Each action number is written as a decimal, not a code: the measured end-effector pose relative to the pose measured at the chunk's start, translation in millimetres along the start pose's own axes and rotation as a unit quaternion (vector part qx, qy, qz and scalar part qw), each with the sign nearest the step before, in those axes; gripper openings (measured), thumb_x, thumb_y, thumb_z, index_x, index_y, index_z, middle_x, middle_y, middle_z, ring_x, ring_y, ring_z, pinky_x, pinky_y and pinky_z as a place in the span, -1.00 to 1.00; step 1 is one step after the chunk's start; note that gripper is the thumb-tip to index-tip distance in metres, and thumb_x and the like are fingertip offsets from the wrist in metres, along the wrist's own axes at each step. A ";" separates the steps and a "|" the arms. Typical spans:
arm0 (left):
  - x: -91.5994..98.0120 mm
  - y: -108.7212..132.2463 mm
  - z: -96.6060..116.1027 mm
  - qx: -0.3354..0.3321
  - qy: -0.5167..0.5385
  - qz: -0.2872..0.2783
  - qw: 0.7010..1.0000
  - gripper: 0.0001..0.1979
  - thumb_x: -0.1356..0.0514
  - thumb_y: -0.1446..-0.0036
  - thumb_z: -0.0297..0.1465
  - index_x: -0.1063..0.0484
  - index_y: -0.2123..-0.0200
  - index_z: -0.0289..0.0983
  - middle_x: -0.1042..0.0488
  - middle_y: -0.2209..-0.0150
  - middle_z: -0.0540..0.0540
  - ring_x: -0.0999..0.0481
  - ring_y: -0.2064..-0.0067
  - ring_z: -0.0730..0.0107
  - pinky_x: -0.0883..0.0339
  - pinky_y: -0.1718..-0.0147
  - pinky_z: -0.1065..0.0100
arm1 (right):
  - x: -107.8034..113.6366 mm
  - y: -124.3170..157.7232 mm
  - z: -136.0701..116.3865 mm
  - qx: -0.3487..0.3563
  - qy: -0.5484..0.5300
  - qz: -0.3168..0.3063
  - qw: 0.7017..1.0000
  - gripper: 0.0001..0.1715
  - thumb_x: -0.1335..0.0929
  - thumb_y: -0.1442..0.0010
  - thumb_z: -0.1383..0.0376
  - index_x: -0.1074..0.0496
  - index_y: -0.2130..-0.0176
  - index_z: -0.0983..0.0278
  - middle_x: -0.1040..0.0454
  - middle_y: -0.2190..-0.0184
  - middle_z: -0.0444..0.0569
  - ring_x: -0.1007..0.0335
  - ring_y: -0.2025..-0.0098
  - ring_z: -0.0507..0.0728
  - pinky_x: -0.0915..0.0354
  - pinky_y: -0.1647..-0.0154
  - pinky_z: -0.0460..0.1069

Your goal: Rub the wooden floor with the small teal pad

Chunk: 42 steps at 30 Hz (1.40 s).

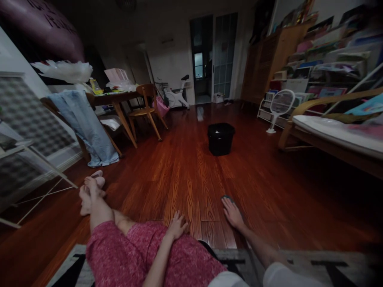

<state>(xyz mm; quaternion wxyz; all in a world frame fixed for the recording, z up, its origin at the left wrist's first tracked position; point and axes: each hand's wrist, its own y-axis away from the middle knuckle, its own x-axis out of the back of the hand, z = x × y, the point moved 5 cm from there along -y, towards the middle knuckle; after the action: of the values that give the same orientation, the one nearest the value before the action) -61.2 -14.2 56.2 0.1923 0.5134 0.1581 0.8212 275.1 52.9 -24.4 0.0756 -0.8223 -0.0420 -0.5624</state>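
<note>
My left hand (178,226) rests on the thigh of the dark pink shorts (143,247), fingers spread and holding nothing. Out to the right, my right hand (232,213) lies low over the wooden floor with its fingers stretched flat. Just past those fingertips shows the edge of a small dark, rounded thing (228,197); most of it is hidden under the hand, and its kind cannot be made out. A black bin-like container (220,138) stands upright on the floor ahead, apart from both hands.
On the left are a table (119,97), a chair draped with jeans (85,123), a wooden chair (146,107) and slippers (98,177). An exercise bike (176,95) stands far back. To the right are a mosquito swatter (281,105) and a cushioned wooden seat (338,133).
</note>
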 end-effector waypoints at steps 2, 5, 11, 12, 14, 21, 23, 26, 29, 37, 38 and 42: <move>-0.2 -0.3 0.1 0.000 -0.001 -0.002 1.000 -0.29 0.01 -0.29 -0.10 -0.09 -0.40 -0.35 0.24 -0.49 -0.27 0.31 -0.49 0.15 0.24 -0.40 0.10 | 19.0 18.2 48.6 -0.084 0.020 0.033 0.996 -0.24 0.05 -0.32 0.30 -0.05 -0.41 0.41 -0.07 -0.42 0.23 0.09 -0.46 0.26 0.11 -0.41 0.33; -1.1 -2.1 -0.4 -0.006 -0.006 -0.003 1.000 -0.28 0.02 -0.29 -0.07 -0.10 -0.39 -0.35 0.23 -0.49 -0.27 0.31 -0.49 0.14 0.23 -0.40 0.12 | 35.4 56.6 97.4 -0.212 0.039 0.115 0.970 -0.21 0.07 -0.31 0.26 0.01 -0.43 0.44 -0.08 -0.41 0.31 0.08 -0.46 0.33 0.09 -0.38 0.39; -2.3 -5.4 -3.3 -0.006 -0.006 -0.006 1.000 -0.25 0.01 -0.27 -0.01 -0.09 -0.40 -0.29 0.23 -0.49 -0.23 0.32 -0.49 0.16 0.22 -0.40 0.09 | 2.0 96.2 77.7 -0.287 0.036 0.200 0.936 -0.17 0.03 -0.30 0.14 0.16 -0.47 0.31 -0.07 -0.42 0.23 0.07 -0.45 0.39 0.04 -0.34 0.43; -2.0 -5.2 -3.3 -0.007 -0.004 -0.005 1.000 -0.25 0.00 -0.27 -0.01 -0.09 -0.40 -0.29 0.24 -0.49 -0.23 0.32 -0.49 0.16 0.22 -0.40 0.10 | -8.0 93.3 62.4 -0.268 0.033 0.190 0.944 -0.17 0.01 -0.30 0.14 0.16 -0.47 0.27 -0.08 -0.43 0.18 0.06 -0.45 0.38 0.03 -0.35 0.41; -1.2 -4.0 -3.2 -0.008 0.000 -0.004 1.000 -0.25 0.00 -0.27 -0.03 -0.09 -0.39 -0.32 0.24 -0.49 -0.24 0.31 -0.49 0.17 0.23 -0.40 0.12 | -27.6 82.3 24.1 -0.203 0.025 0.159 0.966 -0.20 -0.01 -0.30 0.15 0.13 -0.47 0.16 -0.09 -0.43 0.05 0.03 -0.44 0.33 0.04 -0.38 0.35; -0.5 -0.4 -2.4 -0.004 0.002 0.000 1.000 -0.27 0.01 -0.29 -0.07 -0.08 -0.40 -0.36 0.25 -0.49 -0.24 0.33 -0.49 0.15 0.27 -0.41 0.14 | -79.0 40.1 -137.9 0.105 -0.027 -0.044 0.993 -0.24 -0.14 -0.30 0.23 -0.01 -0.44 0.21 0.03 -0.46 -0.02 0.17 -0.49 0.22 0.12 -0.45 0.27; -0.4 -0.1 -1.9 -0.005 0.002 0.003 1.000 -0.28 0.01 -0.29 -0.06 -0.10 -0.39 -0.33 0.24 -0.49 -0.22 0.32 -0.49 0.16 0.26 -0.41 0.15 | -78.9 33.7 -167.1 0.190 -0.045 -0.090 0.977 -0.24 -0.18 -0.27 0.25 -0.06 -0.42 0.20 -0.01 -0.45 -0.01 0.13 -0.47 0.18 0.09 -0.45 0.22; 0.2 0.8 -1.6 0.001 -0.005 0.003 1.000 -0.28 0.02 -0.29 -0.04 -0.10 -0.39 -0.29 0.24 -0.49 -0.20 0.32 -0.49 0.19 0.25 -0.40 0.17 | -63.3 26.2 -170.5 0.259 -0.072 -0.114 0.956 -0.28 -0.21 -0.28 0.24 -0.12 -0.39 0.02 -0.10 -0.42 -0.19 0.04 -0.45 0.10 0.08 -0.44 0.10; 0.7 2.0 -1.3 0.006 -0.008 -0.001 1.000 -0.28 0.03 -0.29 -0.05 -0.09 -0.40 -0.30 0.25 -0.49 -0.22 0.32 -0.49 0.18 0.24 -0.40 0.13 | -38.0 19.2 -123.0 0.225 -0.068 -0.098 0.967 -0.30 -0.21 -0.28 0.24 -0.16 -0.36 -0.06 -0.13 -0.41 -0.31 0.00 -0.43 0.07 0.08 -0.43 0.04; 0.7 0.8 -1.4 -0.004 0.003 -0.002 1.000 -0.26 0.01 -0.26 -0.02 -0.12 -0.39 -0.31 0.24 -0.49 -0.22 0.31 -0.49 0.16 0.24 -0.40 0.13 | 44.2 60.3 81.0 -0.149 0.024 0.052 0.987 -0.23 0.06 -0.31 0.31 -0.03 -0.41 0.46 -0.07 -0.42 0.30 0.11 -0.47 0.29 0.12 -0.39 0.36; 0.6 0.7 -1.5 -0.003 0.003 -0.004 1.000 -0.26 0.01 -0.26 -0.02 -0.11 -0.39 -0.30 0.25 -0.49 -0.21 0.31 -0.49 0.15 0.23 -0.40 0.12 | 49.9 71.8 95.2 -0.196 0.032 0.084 0.977 -0.22 0.07 -0.31 0.30 -0.01 -0.41 0.49 -0.06 -0.41 0.34 0.12 -0.47 0.31 0.11 -0.38 0.39; 0.4 0.4 -1.7 -0.005 -0.003 -0.005 1.000 -0.25 0.03 -0.27 -0.03 -0.10 -0.39 -0.33 0.28 -0.49 -0.22 0.32 -0.49 0.14 0.24 -0.40 0.10 | 49.3 106.1 103.0 -0.329 0.047 0.208 0.920 -0.18 0.09 -0.33 0.20 0.04 -0.43 0.52 -0.07 -0.40 0.38 0.17 -0.47 0.36 0.06 -0.36 0.37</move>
<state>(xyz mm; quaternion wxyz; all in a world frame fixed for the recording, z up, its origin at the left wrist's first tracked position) -62.9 -14.4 55.9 0.1995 0.5143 0.1555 0.8194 404.0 -34.8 -23.4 -0.0820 -0.7635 0.3207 -0.5546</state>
